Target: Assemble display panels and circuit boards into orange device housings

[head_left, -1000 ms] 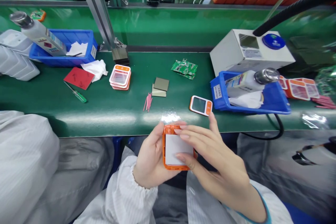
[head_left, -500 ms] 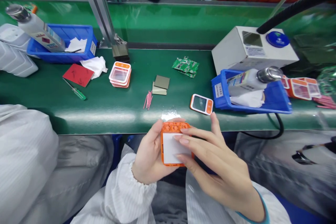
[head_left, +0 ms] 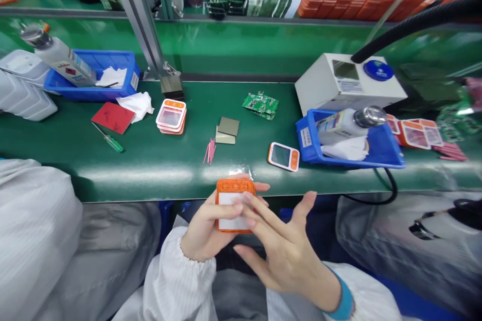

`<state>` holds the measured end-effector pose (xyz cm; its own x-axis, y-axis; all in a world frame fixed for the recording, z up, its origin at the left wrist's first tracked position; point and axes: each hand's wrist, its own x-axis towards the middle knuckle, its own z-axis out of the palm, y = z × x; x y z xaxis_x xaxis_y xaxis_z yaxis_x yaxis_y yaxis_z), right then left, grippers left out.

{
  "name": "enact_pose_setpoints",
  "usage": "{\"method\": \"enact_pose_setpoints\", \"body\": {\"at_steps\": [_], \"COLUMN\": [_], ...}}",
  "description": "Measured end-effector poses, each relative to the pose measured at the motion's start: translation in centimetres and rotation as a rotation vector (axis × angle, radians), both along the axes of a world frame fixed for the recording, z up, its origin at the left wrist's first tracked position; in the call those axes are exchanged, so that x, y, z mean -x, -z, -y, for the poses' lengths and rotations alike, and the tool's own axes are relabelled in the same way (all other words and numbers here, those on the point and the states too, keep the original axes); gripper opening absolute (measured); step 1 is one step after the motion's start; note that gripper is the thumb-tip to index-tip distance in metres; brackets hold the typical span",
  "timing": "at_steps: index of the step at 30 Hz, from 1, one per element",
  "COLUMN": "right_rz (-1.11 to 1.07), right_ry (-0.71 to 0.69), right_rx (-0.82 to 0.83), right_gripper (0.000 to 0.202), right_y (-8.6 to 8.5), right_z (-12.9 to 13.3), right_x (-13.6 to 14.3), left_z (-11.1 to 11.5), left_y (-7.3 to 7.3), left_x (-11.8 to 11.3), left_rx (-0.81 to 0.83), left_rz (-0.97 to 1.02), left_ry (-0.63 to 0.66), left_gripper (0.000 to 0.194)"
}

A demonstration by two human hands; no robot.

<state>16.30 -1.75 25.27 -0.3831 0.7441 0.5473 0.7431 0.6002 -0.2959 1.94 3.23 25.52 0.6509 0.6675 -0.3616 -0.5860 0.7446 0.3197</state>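
Note:
An orange plastic device housing (head_left: pixel 236 186) lies in my left hand (head_left: pixel 203 228), in front of the bench edge. A white rectangular panel (head_left: pixel 228 214) fills most of the housing, below a row of round button spots. My left thumb rests across the panel while the fingers wrap behind the housing. My right hand (head_left: pixel 291 246) has its fingers spread, with some fingertips touching the panel's right side and the thumb held apart below. On the bench beyond lie an assembled orange and white device (head_left: pixel 283 156), pink wires (head_left: pixel 210 151), small grey screens (head_left: pixel 227 130) and green circuit boards (head_left: pixel 261 105).
A stack of orange and white frames (head_left: pixel 171 116), a red sheet (head_left: pixel 113 118) and a green screwdriver (head_left: pixel 113 143) lie at left. Blue bins (head_left: pixel 350 161) with bottles stand both sides. A white box (head_left: pixel 348 90) sits at right. Other people sit on both sides.
The housing has shifted slightly left in the view. My left thumb has come down over the white panel, and my right thumb has moved off it. The camera view has tilted up a little.

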Motion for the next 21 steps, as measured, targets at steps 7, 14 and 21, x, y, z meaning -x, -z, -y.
{"method": "enact_pose_setpoints", "body": {"at_steps": [7, 14, 21], "right_rz": [-0.402, 0.095, 0.296], "right_ry": [0.199, 0.055, -0.174], "right_rx": [0.019, 0.161, 0.198], "right_gripper": [0.023, 0.023, 0.027], "right_y": [0.8, 3.7, 4.7], "right_z": [-3.2, -12.1, -15.3], "right_x": [-1.4, 0.2, 0.8], "left_z": [0.0, 0.8, 1.7], "left_y": [0.3, 1.2, 1.1], "left_x": [2.3, 3.9, 3.7], "left_rx": [-0.012, 0.090, 0.100], "left_rz": [-0.064, -0.157, -0.114], "left_ry": [-0.059, -0.141, -0.133], "left_gripper": [0.044, 0.051, 0.045]}}
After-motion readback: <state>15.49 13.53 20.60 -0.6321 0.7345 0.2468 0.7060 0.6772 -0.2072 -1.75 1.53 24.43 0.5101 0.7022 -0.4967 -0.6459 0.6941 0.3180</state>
